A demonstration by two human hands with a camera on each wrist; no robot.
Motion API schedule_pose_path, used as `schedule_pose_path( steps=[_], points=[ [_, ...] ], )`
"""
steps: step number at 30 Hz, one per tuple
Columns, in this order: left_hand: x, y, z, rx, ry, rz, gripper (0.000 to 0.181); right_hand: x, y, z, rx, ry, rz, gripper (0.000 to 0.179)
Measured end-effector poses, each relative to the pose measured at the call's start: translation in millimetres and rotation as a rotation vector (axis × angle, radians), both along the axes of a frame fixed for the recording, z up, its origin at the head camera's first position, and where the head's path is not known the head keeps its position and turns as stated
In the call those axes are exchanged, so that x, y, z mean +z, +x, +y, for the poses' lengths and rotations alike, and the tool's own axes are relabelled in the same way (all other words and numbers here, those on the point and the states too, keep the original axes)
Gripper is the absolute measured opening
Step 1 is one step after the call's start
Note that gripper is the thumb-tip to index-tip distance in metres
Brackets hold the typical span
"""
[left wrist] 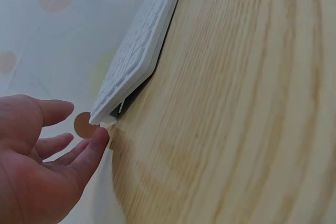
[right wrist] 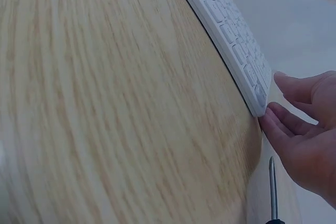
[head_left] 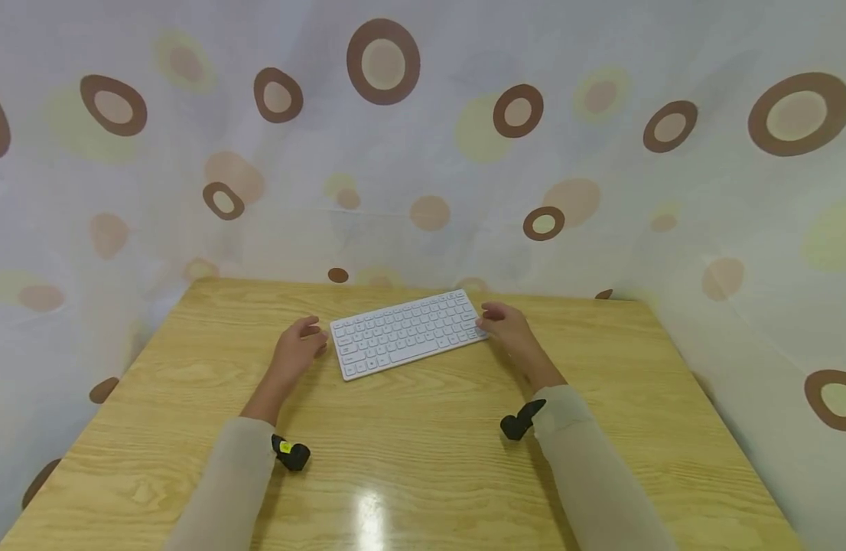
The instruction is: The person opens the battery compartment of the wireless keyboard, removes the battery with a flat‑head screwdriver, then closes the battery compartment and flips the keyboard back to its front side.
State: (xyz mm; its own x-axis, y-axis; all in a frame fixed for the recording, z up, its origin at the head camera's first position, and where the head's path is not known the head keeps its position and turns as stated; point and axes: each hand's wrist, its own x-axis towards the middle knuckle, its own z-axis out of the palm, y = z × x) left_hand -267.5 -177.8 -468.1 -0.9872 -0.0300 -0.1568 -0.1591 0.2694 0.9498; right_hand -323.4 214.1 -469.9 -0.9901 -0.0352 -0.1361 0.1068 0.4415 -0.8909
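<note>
One keyboard (head_left: 409, 334), two hands (head_left: 298, 350) (left and right), two sleeves (head_left: 223, 478), two wrist cameras (head_left: 297, 457), one table (head_left: 423, 451), one metal rod (right wrist: 273, 190)

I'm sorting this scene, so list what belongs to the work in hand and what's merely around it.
Part of the work:
- white keyboard
- left hand, near its left end
- right hand, at its right end

Merely around:
- wooden table, underneath
- patterned backdrop
- black wrist-worn devices
- thin metal rod, purpose unclear
</note>
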Motion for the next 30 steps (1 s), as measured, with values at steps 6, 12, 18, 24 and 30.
schedule_pose_path(
  steps=[6,12,18,24,30],
  points=[
    [-8.0,-8.8,6.2,0.035,0.046,-0.001,0.053,-8.8,-5.9,3.1,0.012,0.032,0.028,0.043],
    [-14.9,-13.7,10.4,0.032,0.030,0.008,0.048,-14.1,-8.6,2.7,0.015,0.035,0.033,0.043],
    [-15.5,-14.8,12.7,0.032,0.023,0.026,0.044,-14.2,-9.2,2.9,0.014,0.066,0.012,0.043],
    [-15.1,-16.4,11.4,0.010,-0.026,0.037,0.043,-11.3,-2.2,1.3,0.020,0.131,0.025,0.042],
    [-15.1,-17.6,4.0,-0.034,-0.096,0.029,0.043,-3.9,16.0,-7.2,0.041,0.233,0.054,0.041]
  ],
)
